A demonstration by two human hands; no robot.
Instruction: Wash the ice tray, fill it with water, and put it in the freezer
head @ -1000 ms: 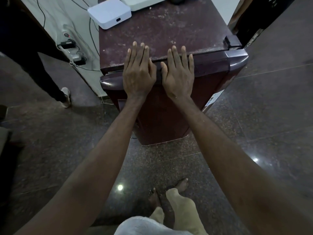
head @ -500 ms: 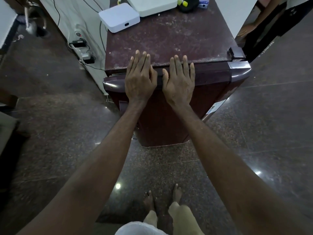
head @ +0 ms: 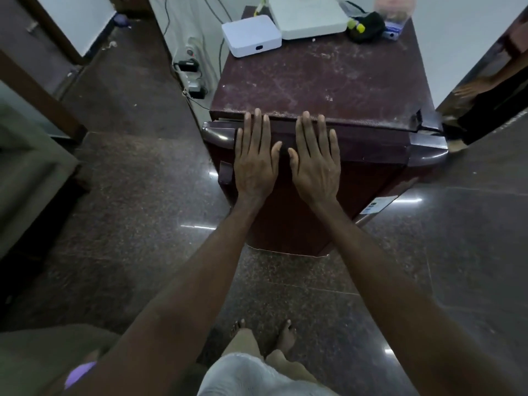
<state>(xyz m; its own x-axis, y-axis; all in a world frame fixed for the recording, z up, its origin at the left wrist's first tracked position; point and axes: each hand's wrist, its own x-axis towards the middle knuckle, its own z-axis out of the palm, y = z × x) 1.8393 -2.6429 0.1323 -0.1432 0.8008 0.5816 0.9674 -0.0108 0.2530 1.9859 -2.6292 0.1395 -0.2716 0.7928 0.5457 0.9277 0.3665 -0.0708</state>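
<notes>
My left hand (head: 255, 164) and right hand (head: 316, 165) lie flat against the fridge door (head: 371, 144). All fingers (head: 258, 124) are straight, gripping nothing.

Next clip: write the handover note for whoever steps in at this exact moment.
Hands: left hand and right hand lie flat, fingers straight, side by side on the top edge of the fridge door.
Things: fridge door looks closed; ice tray not in view.
Done: washing, filling and storing cannot be confirmed from here.
Left: open the door and check for the tray.
</notes>
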